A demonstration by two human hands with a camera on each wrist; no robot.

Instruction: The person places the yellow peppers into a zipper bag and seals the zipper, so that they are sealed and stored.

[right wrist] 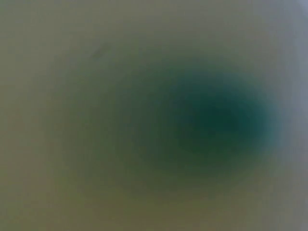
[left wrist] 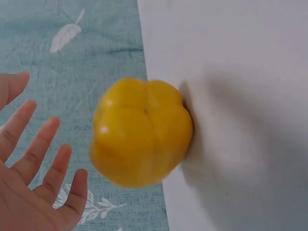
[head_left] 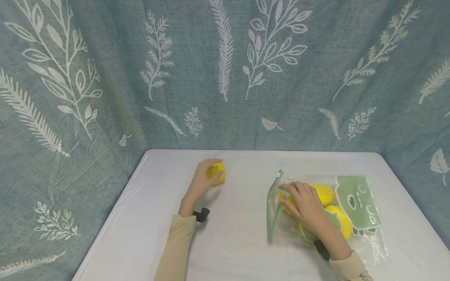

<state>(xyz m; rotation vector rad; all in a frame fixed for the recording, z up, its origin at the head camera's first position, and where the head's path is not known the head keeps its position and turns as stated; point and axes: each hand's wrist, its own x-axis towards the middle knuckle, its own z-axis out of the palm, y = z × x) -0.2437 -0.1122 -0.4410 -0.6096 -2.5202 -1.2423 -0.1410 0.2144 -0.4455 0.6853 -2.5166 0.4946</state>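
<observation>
On the left of the table, in the head view, my left hand point(head_left: 203, 176) is at a yellow bell pepper point(head_left: 218, 173). The left wrist view shows the hand's spread fingers point(left wrist: 42, 144) apart from this pepper, which is lobed and glossy. At the right lies a clear zip bag point(head_left: 374, 249) with a green printed figure, its green-edged mouth facing left. My right hand point(head_left: 307, 207) is at that mouth, thumb and fingers curled round a yellow bell pepper point(head_left: 290, 203) partly hidden beneath it. More yellow peppers point(head_left: 323, 194) lie inside the bag. The right wrist view is a dark blur.
The table point(head_left: 242, 234) has a white cover. A blue-green curtain point(head_left: 197, 50) with white leaf prints hangs behind and at both sides. A black wrist camera point(head_left: 202, 215) sits at the left wrist, and another dark one point(head_left: 321, 249) under the right wrist.
</observation>
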